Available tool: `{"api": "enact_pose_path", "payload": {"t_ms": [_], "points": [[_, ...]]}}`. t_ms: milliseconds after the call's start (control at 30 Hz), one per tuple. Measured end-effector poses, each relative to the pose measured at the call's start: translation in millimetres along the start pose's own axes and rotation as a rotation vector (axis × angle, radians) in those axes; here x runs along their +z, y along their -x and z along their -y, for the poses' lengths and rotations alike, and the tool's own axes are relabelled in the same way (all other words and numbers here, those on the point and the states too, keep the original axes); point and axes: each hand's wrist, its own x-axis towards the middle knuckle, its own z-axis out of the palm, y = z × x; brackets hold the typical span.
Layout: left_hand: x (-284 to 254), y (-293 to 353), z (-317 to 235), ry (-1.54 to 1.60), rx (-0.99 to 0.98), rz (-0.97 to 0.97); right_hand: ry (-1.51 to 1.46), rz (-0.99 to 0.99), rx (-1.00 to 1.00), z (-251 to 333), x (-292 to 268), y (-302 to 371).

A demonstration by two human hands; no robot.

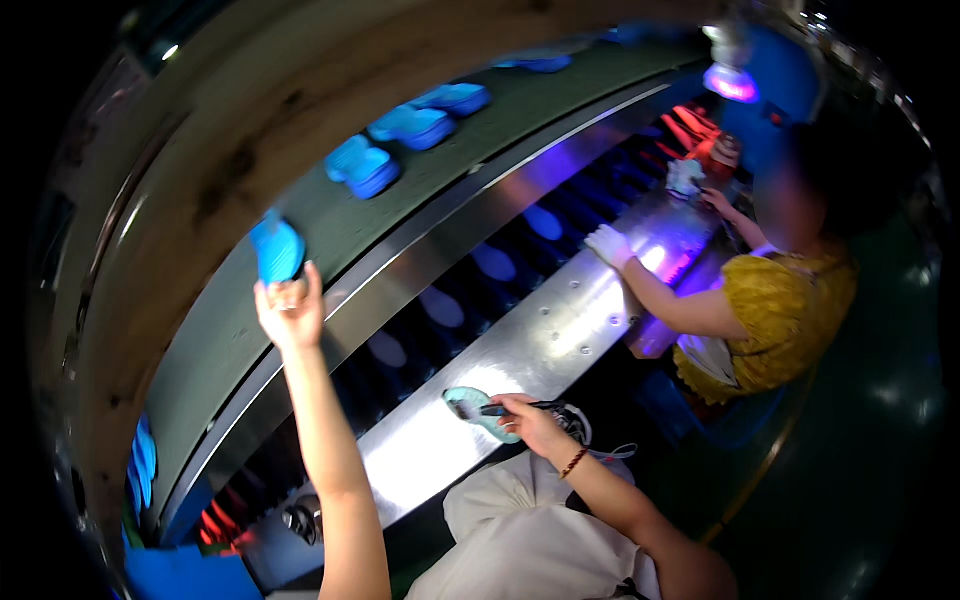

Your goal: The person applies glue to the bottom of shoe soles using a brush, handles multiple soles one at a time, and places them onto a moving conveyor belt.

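My left hand [291,312] reaches out over a dark green conveyor belt [225,290], its fingers closed round the near end of a bright blue shoe sole [277,250]. Low over the metal bench, my right hand [532,422] grips a slim dark-handled tool [494,410]; its tip is too small to make out. Under that tool lies a pale teal shoe sole [480,428] with a raised rim, touching or very near my right fingers.
More blue soles [372,172] sit along the belt. A steel rail [400,255] and a lower row of pale soles [442,307] run between belt and bench [540,345]. At right a person in yellow [785,310] works with a gloved hand [610,245] on the bench, beneath a purple lamp [731,82].
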Motion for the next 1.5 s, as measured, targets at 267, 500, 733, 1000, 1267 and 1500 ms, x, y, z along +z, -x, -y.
{"api": "enact_pose_path", "payload": {"t_ms": [267, 500, 733, 1000, 1267, 1500], "points": [[64, 3, 65, -1.184, 0.205, 0.030, -0.014, 0.025, -0.049, -1, -8, -4], [76, -73, 90, -2.113, 0.606, 0.234, -0.072, 0.092, -0.072, 3, -3, 7], [55, 6, 57, -1.978, 0.927, 0.477, -0.082, -0.045, -0.254, 6, -10, 3], [-23, 118, 54, -0.549, 0.349, -0.176, -0.001, -0.181, -0.352, 17, 5, -7], [-73, 186, 7, -0.048, -0.491, 0.340, -0.037, -0.212, -0.408, 19, 29, -4], [-87, 200, 21, -0.129, -0.617, 0.450, -0.050, -0.181, -0.405, 11, 33, -14]]}}
